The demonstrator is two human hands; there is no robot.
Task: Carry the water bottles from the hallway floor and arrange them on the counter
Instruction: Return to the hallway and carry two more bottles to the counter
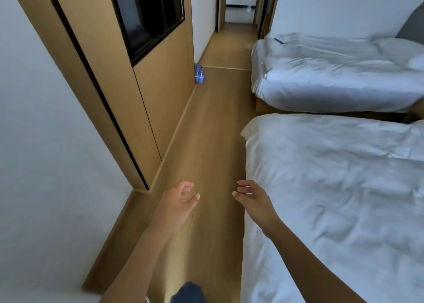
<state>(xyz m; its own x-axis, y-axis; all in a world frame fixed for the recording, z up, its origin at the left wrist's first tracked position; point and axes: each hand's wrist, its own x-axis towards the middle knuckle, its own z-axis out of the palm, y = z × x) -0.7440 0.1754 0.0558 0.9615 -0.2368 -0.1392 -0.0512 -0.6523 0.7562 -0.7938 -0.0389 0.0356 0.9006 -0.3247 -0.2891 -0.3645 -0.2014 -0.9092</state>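
Both hands empty, water bottles far ahead on the floor by the wall panel.

Left hand [182, 196] and right hand [249, 193] are held out low in front, fingers loosely curled, nothing in either. The water bottles [199, 73] stand as a small cluster with blue labels on the wooden floor [213, 123], against the foot of the wood wall panel [160, 91] where the hallway starts, well apart from the hands. Too small to tell if they are shrink-wrapped or loose. Likely full, so heavy as a bunch, thin plastic that dents, smooth sides. Best guess: grip under the base if wrapped, or round the necks or mid-body if loose. Two beds with white duvets [332, 176] on the right; no counter in view.
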